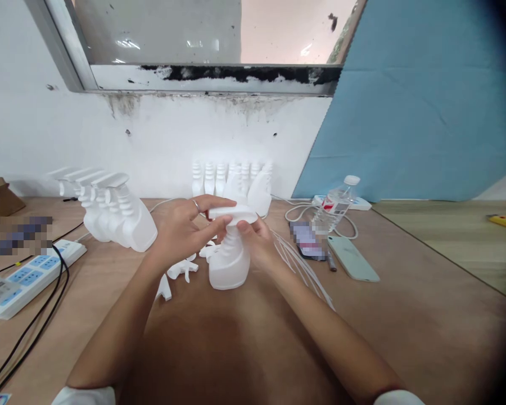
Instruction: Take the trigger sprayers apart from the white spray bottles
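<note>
A white moulded stand point(230, 268) with a broad base and a ribbed neck rises upright above the middle of the table. Across its neck lies a flat, rounded white top piece point(238, 214). My left hand point(189, 228), with a ring on one finger, grips that top piece from the left, thumb at the near edge and fingers over the top. From the right, my right hand point(259, 242) closes around the neck just under the top piece, its thumb against the underside. Small white curved parts point(183, 268) lie on the table left of the base.
Several white stands with flat tops point(122, 225) stand at left; more white ribbed pieces point(208, 180) line the wall. White strands point(303, 270), a bottle point(335, 205), a pale green phone point(353, 259) and another phone point(307, 241) lie right. A power strip point(37, 275) with black cables is left.
</note>
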Available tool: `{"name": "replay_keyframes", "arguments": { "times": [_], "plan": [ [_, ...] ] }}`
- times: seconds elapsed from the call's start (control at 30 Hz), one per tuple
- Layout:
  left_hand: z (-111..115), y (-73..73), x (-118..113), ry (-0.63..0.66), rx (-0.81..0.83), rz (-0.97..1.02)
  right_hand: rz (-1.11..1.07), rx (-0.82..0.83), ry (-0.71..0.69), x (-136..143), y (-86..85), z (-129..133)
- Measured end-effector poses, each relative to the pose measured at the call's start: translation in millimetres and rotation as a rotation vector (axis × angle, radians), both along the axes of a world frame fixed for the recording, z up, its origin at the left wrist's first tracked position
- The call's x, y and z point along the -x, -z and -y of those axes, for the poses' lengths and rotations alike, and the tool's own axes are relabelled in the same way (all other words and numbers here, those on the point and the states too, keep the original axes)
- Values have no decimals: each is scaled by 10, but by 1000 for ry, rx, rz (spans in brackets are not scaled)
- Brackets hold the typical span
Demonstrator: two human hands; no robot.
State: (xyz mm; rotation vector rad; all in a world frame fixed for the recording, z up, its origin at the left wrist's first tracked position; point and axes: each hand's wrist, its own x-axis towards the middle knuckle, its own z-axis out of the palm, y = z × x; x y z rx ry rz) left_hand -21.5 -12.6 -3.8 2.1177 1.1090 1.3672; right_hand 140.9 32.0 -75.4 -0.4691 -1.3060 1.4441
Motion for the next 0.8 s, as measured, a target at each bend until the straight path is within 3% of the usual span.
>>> {"name": "replay_keyframes", "arguments": {
  "times": [0.17,0.33,0.43,0.53,0.63,0.8],
  "plan": [
    [-43,32,-3,85,167,179,60,-56,-172,-45,66,2],
    [-37,4,68,69,147,136,21,-51,-202,-79,77,3],
    [-40,-4,117,88,140,109,47,-25,-181,-47,52,37],
    [-57,-2,167,115,151,85,91,-57,-50,18,18,97],
    [-72,5,194,115,110,53,87,-121,3,51,12,136],
    [-62,0,164,50,-78,-56,78,-94,-82,8,63,99]
  ]
}}
